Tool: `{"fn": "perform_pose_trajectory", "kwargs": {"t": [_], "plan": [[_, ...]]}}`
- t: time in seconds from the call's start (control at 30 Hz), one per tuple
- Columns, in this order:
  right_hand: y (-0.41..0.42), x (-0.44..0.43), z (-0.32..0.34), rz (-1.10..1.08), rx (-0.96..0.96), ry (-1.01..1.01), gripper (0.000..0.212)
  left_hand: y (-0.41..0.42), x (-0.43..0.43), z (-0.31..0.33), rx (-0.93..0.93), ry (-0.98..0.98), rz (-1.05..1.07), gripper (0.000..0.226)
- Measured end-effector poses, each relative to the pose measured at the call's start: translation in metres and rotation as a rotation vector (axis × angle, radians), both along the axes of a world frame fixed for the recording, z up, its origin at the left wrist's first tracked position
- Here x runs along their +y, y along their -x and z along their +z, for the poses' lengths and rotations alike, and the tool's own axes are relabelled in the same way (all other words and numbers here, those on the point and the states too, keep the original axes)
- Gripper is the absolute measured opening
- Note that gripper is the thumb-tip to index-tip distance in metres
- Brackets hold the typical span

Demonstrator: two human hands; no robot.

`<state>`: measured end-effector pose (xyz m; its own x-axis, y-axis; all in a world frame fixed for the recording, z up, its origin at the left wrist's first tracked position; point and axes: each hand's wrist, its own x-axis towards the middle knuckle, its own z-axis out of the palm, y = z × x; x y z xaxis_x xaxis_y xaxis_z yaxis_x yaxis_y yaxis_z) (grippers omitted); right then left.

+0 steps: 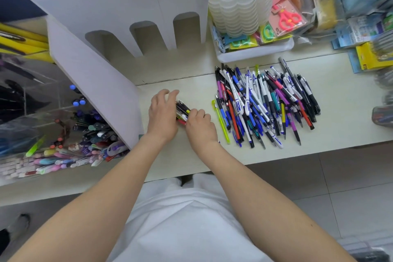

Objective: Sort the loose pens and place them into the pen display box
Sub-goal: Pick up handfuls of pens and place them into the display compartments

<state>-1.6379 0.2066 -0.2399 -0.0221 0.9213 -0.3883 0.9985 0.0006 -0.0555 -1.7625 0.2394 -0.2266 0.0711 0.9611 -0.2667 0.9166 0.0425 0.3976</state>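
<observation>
I see the pale table [344, 110] running across the view. The white pen display box [119, 6] stands at the back left, with three arched slots facing me and a slanted side panel coming down toward the table edge. The pile of loose pens [265, 104] lies on the table right of centre, mostly blue, black and white, with some pink, red and yellow-green, all jumbled and overlapping. Clear bins [63, 134] packed with other pens sit at the far left, beside the box's side panel. A white tray [255, 52] of packaged scissors sits behind the pile, with a stack of cloudy plastic containers [240, 2] on it.

Both hands meet just left of the pile. My left hand [162, 112] curves its grip over the small bundle of pens [182, 111]. My right hand [198, 125] closes its grip on the same bundle from the right. The bundle is low over the table, apart from the pile and in front of the box, not in it.
</observation>
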Motion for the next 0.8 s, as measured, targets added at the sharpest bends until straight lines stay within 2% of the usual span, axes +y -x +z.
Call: {"fn": "perform_pose_trajectory", "kwargs": {"t": [0.07,0.13,0.23,0.33,0.4,0.5,0.6,0.63,0.7,0.73,0.8], "plan": [[-0.003,0.002,0.004,0.002,-0.007,0.029,0.024,-0.004,-0.014,0.006,-0.075,-0.022,0.216,0.068],[-0.009,0.003,0.003,-0.015,0.017,0.035,0.027,-0.008,-0.023,0.015,-0.188,0.042,0.393,0.050],[-0.026,0.005,0.005,-0.126,0.087,0.060,0.038,-0.011,-0.028,0.025,-0.360,0.303,0.595,0.032],[-0.049,0.004,0.015,-0.168,0.174,0.090,0.044,-0.016,-0.030,0.031,-0.530,0.536,0.710,0.023],[-0.063,0.002,0.026,-0.175,0.213,0.099,0.042,-0.023,-0.031,0.041,-0.615,0.648,0.730,0.018],[-0.080,-0.001,0.043,-0.216,0.283,0.094,0.035,-0.036,-0.028,0.057,-0.758,0.792,0.687,0.049],[-0.087,-0.004,0.060,-0.292,0.475,0.104,0.028,-0.052,-0.022,0.073,-0.906,0.846,0.652,0.073],[-0.087,-0.006,0.065,-0.316,0.554,0.100,0.027,-0.058,-0.020,0.078,-0.944,0.848,0.648,0.073],[-0.084,-0.009,0.080,-0.340,0.686,0.104,0.026,-0.070,-0.018,0.090,-1.058,0.853,0.627,0.058],[-0.082,-0.011,0.088,-0.354,0.754,0.130,0.033,-0.075,-0.018,0.095,-1.118,0.851,0.618,0.051],[-0.078,-0.015,0.107,-0.384,0.878,0.228,0.073,-0.082,-0.019,0.101,-1.192,0.837,0.609,0.037]]}}
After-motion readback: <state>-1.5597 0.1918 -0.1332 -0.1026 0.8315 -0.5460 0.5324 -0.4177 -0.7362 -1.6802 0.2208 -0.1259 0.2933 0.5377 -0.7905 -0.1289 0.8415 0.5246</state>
